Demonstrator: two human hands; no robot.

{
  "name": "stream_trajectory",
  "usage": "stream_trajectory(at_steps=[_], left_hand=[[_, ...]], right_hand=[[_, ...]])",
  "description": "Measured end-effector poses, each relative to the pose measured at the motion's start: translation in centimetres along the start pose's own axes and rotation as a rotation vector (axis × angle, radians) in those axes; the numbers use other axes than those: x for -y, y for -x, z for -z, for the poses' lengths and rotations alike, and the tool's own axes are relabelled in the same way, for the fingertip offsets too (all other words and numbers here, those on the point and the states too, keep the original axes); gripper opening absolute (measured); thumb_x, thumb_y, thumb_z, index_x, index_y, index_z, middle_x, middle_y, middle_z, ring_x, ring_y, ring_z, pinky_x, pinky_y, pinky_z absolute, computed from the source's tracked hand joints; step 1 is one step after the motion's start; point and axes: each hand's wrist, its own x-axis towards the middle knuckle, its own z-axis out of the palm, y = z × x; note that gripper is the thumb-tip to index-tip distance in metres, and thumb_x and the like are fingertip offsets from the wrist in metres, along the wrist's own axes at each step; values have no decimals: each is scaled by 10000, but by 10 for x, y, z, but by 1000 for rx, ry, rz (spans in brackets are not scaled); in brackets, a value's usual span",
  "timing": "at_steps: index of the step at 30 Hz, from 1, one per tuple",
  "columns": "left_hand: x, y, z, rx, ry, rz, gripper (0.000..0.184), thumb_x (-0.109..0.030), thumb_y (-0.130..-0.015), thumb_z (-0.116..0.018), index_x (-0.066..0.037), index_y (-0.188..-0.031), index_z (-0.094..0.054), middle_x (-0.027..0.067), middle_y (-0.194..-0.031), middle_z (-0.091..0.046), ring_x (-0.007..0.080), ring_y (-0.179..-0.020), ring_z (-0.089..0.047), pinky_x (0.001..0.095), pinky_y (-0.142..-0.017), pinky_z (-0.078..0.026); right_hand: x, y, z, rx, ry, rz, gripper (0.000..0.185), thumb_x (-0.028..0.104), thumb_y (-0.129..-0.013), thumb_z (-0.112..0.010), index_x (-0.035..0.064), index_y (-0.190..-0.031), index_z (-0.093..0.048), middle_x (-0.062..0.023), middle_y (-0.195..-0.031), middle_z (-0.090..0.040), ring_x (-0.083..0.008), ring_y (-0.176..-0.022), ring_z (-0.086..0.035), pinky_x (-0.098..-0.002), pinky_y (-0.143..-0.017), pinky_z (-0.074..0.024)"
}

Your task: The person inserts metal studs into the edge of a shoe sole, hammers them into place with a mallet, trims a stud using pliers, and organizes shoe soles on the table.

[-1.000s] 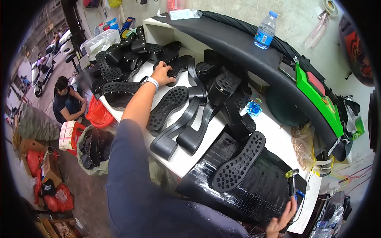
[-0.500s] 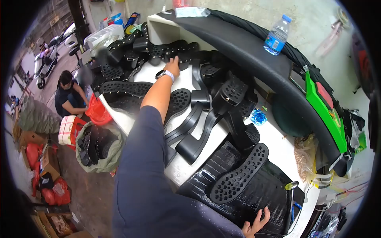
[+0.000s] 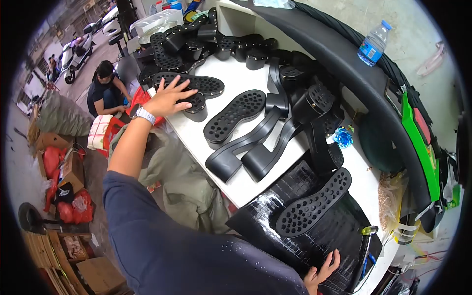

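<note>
My left hand [image 3: 169,100], fingers spread, lies over a studded black platform shoe sole [image 3: 209,86] at the table's left edge. Whether it grips the sole cannot be told; its thumb is over the heel. Beside it is another black sole with round hollows [image 3: 241,110], and chunky-heeled soles [image 3: 226,166] lie on their sides. Low on the right, my right hand [image 3: 324,270] rests with fingers apart on a glossy black crocodile-patterned sheet [image 3: 295,179]. A single sole [image 3: 314,204] lies hollows up on that sheet, above my right hand.
More studded soles [image 3: 169,54] are heaped at the back of the white table [image 3: 223,73]. A hammer-like tool [image 3: 368,231] lies at right. A water bottle [image 3: 373,43] stands on the padded black ledge [image 3: 339,64]. A person [image 3: 104,91] crouches on the left.
My left hand has moved from the back heap toward the left table edge, onto the studded sole. The view has shifted. My right hand stays on the sheet.
</note>
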Motion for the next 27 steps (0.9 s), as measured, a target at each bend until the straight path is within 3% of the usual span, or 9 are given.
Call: stream_trajectory(at_steps=[5,8,11,15,19,21,23,24,27], left_hand=[[-14,-17,-35,-262,-3,63,515,-508,-972,-326,-284,-1432,-388,105,-1493,-352,311,-1436,-158,606,-1107,46],[-49,-61,-44,-394,-58,193,610,-538,-968,-291,-128,-1396,-437,114,-1436,-433,284,-1400,-267,554,-1135,-10],[-59,-124,-45,-428,-152,269,664,-544,-965,-293,-27,-1342,-468,191,-1320,-525,293,-1325,-385,486,-1150,-86],[-61,-171,-43,-320,-164,417,735,-597,-952,-258,-50,-1438,-328,224,-1441,-371,334,-1374,-294,497,-1149,-68],[-72,-147,-20,-377,-210,330,731,-575,-908,-423,-145,-1479,-271,168,-1487,-334,307,-1408,-243,561,-1129,-42],[-75,-102,-6,-329,-342,263,644,-567,-878,-480,-236,-1424,-396,118,-1500,-330,283,-1407,-249,643,-1090,-43],[-77,-55,-4,-199,-347,305,506,-501,-846,-570,-356,-1327,-507,72,-1522,-300,325,-1430,-165,725,-1041,-4],[-68,-44,-15,-130,-295,335,490,-457,-836,-601,-365,-1311,-523,47,-1527,-293,339,-1437,-125,751,-1024,-57],[-41,-31,-57,-236,-266,219,442,-286,-875,-549,-367,-1308,-527,4,-1515,-324,376,-1442,-64,690,-1043,-186]], right_hand=[[8,1,-3,-46,30,42,656,515,-947,-391,-15,-1329,-450,-272,-1331,-422,-441,-1207,-425,-565,-1000,-324],[7,2,-6,-76,42,41,653,513,-941,-407,-21,-1311,-470,-269,-1324,-431,-439,-1201,-428,-558,-999,-324],[8,0,-7,-100,29,13,647,501,-932,-437,-35,-1292,-485,-267,-1316,-442,-436,-1192,-434,-544,-996,-329],[9,-2,-5,-109,7,-32,640,475,-924,-473,-53,-1286,-487,-269,-1305,-452,-429,-1179,-446,-521,-991,-336],[7,0,-4,-176,-38,-69,636,463,-923,-480,-65,-1278,-496,-274,-1284,-469,-423,-1169,-459,-512,-990,-343],[6,-1,-4,-180,-70,-80,636,459,-922,-482,-65,-1283,-492,-272,-1282,-472,-421,-1168,-460,-510,-990,-345],[9,-6,-2,-158,-101,-83,641,450,-939,-467,-81,-1298,-480,-266,-1299,-468,-402,-1207,-453,-479,-1034,-319],[8,-8,-3,-160,-111,-71,634,442,-930,-480,-78,-1292,-486,-266,-1293,-474,-408,-1194,-457,-486,-1023,-328],[7,-10,-1,-144,-157,-76,609,409,-909,-517,-78,-1274,-504,-263,-1282,-492,-420,-1168,-469,-499,-1002,-345]])
